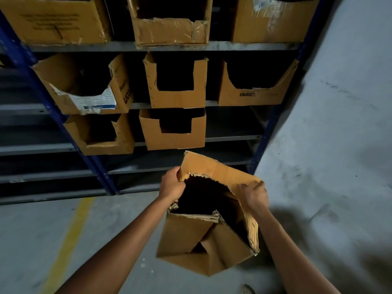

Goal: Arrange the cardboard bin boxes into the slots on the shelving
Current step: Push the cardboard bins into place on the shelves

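Where the left hand (pixel 171 184) grips: fingers curled over the ragged top-left corner of the held box (pixel 186 236), right at a tear; judged the weakest hold, since a hard pull could rip the corner further
Right hand (pixel 253 195): closed over the top of the box's right wall, where the edge shows frayed fluting; same tearing risk if the load shifts to this side
Held box: in the air between both hands, above the floor (pixel 63 240), tilted with its open top toward the camera; it is in front of the lowest shelves and not in any slot
Box base: flaps (pixel 224 245) look loosely folded with a dark gap between them; they may splay and catch on a shelf lip
Free slot (pixel 233 126): right of the lower middle box (pixel 172 136), just above the held box; likely target, but that is a guess
Risk at entry: the soft, skewed walls could jam against that neighbour or the right blue upright (pixel 257 153), knocking the neighbour askew
Surroundings: grey wall (pixel 339 102) close on the right leaves little room for the right elbow to swing
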